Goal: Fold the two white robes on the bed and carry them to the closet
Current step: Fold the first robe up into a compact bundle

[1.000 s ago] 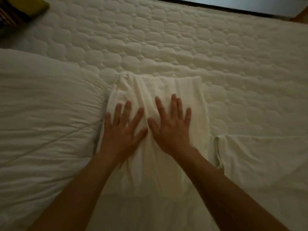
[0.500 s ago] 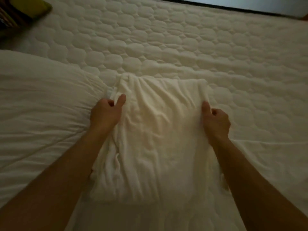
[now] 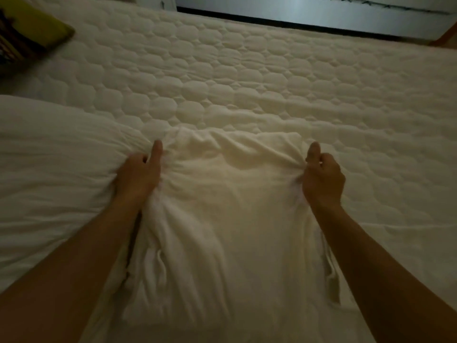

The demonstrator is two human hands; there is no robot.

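Note:
A folded white robe [image 3: 230, 209] lies in front of me on the quilted bed [image 3: 247, 78]. My left hand [image 3: 138, 177] grips the robe's left edge, thumb on top and fingers tucked under. My right hand [image 3: 322, 179] grips the right edge the same way. The cloth bunches and sags between both hands. More white cloth spreads under the robe toward the near edge; I cannot tell whether it belongs to a second robe.
A white duvet [image 3: 49, 169] lies bunched on the left, touching the robe's side. A yellow-green cushion [image 3: 32, 33] sits at the far left corner. Beyond the bed's far edge runs a pale wall or panel [image 3: 296, 11].
A second ago both hands pressed flat on top of the folded robe. They then moved apart to its left and right edges and took hold; the cloth now bunches and looks slightly raised.

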